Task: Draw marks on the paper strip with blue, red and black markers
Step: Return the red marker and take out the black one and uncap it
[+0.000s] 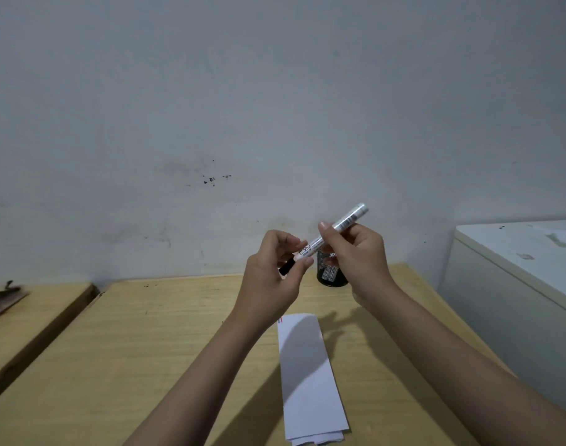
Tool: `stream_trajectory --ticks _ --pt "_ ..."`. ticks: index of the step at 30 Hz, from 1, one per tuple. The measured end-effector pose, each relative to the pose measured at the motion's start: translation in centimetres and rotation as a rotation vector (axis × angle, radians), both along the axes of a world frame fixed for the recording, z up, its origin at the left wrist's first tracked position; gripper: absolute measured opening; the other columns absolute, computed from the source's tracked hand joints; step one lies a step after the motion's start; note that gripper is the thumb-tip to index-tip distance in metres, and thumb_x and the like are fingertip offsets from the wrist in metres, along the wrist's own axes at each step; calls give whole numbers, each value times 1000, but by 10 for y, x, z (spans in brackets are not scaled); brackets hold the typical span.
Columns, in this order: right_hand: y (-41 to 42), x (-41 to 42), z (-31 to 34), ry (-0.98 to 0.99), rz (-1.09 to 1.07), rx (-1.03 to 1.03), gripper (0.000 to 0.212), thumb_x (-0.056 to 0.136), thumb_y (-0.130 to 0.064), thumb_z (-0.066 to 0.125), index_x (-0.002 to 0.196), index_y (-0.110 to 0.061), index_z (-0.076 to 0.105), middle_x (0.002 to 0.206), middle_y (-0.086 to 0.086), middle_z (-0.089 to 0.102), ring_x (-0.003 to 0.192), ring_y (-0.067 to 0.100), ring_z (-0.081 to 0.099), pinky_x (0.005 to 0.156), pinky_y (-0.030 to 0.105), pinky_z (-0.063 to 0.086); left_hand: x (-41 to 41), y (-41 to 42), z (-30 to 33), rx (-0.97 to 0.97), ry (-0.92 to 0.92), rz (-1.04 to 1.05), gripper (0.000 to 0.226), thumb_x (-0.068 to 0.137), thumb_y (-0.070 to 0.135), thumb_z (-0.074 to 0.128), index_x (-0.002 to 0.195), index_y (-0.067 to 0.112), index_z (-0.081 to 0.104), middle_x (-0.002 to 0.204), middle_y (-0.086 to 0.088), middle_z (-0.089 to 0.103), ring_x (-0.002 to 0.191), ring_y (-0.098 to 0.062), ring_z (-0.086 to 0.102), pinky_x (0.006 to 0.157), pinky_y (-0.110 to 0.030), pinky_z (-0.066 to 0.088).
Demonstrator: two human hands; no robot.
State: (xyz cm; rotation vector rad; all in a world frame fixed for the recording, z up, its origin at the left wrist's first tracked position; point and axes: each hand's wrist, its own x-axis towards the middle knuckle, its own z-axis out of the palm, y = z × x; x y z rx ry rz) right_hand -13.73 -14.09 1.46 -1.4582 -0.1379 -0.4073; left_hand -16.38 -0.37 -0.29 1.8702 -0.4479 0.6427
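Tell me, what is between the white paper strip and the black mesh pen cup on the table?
Bare tan wooden tabletop with only shadows, in the head view, between the white paper strip and black mesh pen cup.

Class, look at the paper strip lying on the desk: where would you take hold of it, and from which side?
Probably pinch the paper strip at its near end, coming from the person's side. It lies flat on the desk, but its layers fan out there, giving fingers an edge to catch.
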Motion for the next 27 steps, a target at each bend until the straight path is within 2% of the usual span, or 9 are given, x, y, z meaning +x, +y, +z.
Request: stream_trajectory --ticks 3,5,9,14,18,21,23,24,27 --pt "5 -2 4 -20 -11 91 19 83 -27 69 75 -11 65 68 2 62 63 11 61 55 20 51 -2 14 -5 -3 13 64 16 78 14 71 91 18 62 84 7 69 75 -3 64 71 -17 51" --pt "10 -4 3 -18 12 105 19 84 -26 69 76 -10 64 67 3 62 59 8 61 55 19 52 -3 20 -6 -12 17 74 10 78 12 71 87 16 66 78 9 70 69 -3 63 68 -16 49" --pt "21 -7 -6 20 95 -39 22 85 -27 68 77 -7 64 65 -1 64 53 5 63 54 23 52 -4 24 -4 4 9 67 6 82 14 67 87 14 70 71 5 70 63 -7 62 62 -15 48" --pt "23 -1 -15 17 134 -93 31 88 -21 64 86 9 64 53 -5 62 46 4 59 47 14 46 2 26 -7 8 168 25 11 86 17 61 79 16 69 59 2 65 55 -15 57 54 -27 47" --pt "20 3 -18 -27 148 -35 17 89 -16 61 82 0 62 68 8 64 53 6 62 54 16 50 8 32 -15 -68 288 -55 26 92 15 51 77 8 71 52 0 56 48 -8 47 53 -16 41" --pt "8 13 -18 1 109 145 21 88 -20 62 82 0 62 72 12 61 53 9 59 59 24 54 15 43 -28 -99 360 -61 22 92 16 53 80 9 71 58 -2 58 51 -7 49 55 -18 42" --pt "2 18 -21 21 93 203 22 87 -20 64 86 2 61 71 9 60 52 8 57 59 24 54 23 52 -40 -50 381 -2 13 87 17 61 82 13 72 64 -2 64 57 -8 53 57 -20 43" --pt "1 19 -24 36 93 204 22 87 -20 64 88 2 61 70 9 60 51 8 56 58 24 54 27 57 -45 -6 388 41 8 84 17 65 83 14 72 67 -1 65 59 -8 55 57 -16 43" --pt "1 21 -39 78 111 166 18 86 -17 65 84 0 63 70 10 59 52 10 56 61 29 54 41 67 -61 96 418 172 6 77 12 69 82 15 71 62 4 61 50 0 52 48 -6 38"
